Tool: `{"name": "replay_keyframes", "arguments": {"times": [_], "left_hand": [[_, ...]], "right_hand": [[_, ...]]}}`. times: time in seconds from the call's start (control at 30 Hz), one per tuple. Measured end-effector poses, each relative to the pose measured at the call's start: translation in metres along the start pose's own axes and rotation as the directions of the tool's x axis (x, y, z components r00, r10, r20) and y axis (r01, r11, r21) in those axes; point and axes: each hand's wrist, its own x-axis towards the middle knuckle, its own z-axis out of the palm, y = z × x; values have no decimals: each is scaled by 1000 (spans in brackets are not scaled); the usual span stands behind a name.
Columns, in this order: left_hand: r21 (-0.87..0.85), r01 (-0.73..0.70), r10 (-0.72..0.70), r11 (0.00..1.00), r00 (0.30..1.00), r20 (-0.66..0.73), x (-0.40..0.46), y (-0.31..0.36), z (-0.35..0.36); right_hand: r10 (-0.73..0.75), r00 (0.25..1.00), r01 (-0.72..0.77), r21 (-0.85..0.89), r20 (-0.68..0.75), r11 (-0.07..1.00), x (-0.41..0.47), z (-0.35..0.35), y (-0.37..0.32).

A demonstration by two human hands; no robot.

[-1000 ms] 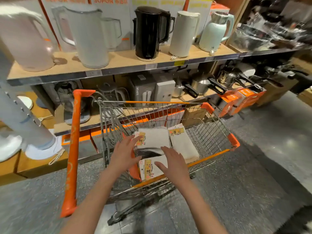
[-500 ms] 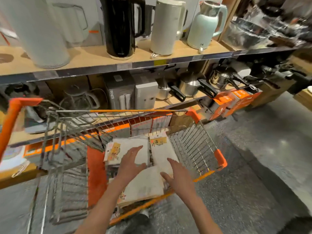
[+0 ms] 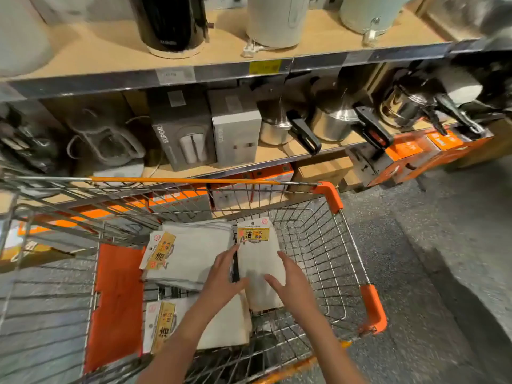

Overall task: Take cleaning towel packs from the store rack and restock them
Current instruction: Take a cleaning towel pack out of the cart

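Both hands reach down into the wire cart [image 3: 329,245] and close in on one towel pack [image 3: 259,261], the upright one with its yellow label at the far end. The left hand [image 3: 224,275] lies along the pack's left edge, fingers fairly straight and close together, their tips near the dark gap between this pack and the next. The right hand [image 3: 293,284] rests on the pack's right side, fingers spread and lightly bent. Neither hand looks fully closed yet; it seems a two-sided clasp that has not tightened.

Just left of the left fingers lies a second pack [image 3: 191,256], flat, its label turned sideways. Below the left wrist lies a third pack [image 3: 221,325], partly under the forearm.

The risks, as I judge them: soft plastic-wrapped cloth can slump or slide out of a loose, flat-fingered hold. The left fingertips might catch the neighbouring pack and drag it along. A corner could snag on the wire mesh just right of the right fingers.

Much is hard to read. Both thumbs are hidden, so the real grip cannot be told. The pack's near end is covered by the hands. Whether more packs lie underneath is unclear. The shelf [image 3: 221,70] beyond is blurred, and the small print on the labels is unreadable.
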Motion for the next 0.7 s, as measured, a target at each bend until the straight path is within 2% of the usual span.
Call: {"name": "replay_keyframes", "arguments": {"times": [0.1,0.37,0.53,0.7], "left_hand": [[-69,41,-44,997,998,-42,28,-17,20],[-115,98,-123,989,965,-233,93,-46,74],[-161,144,-178,976,958,-226,128,-63,94],[-310,111,-187,944,956,-227,152,-87,105]], "right_hand": [[40,999,-44,151,29,987,34,12,19],[-21,994,-3,220,106,976,129,42,68],[37,995,-63,316,89,947,165,53,94],[79,990,-120,423,113,898,186,71,110]]}}
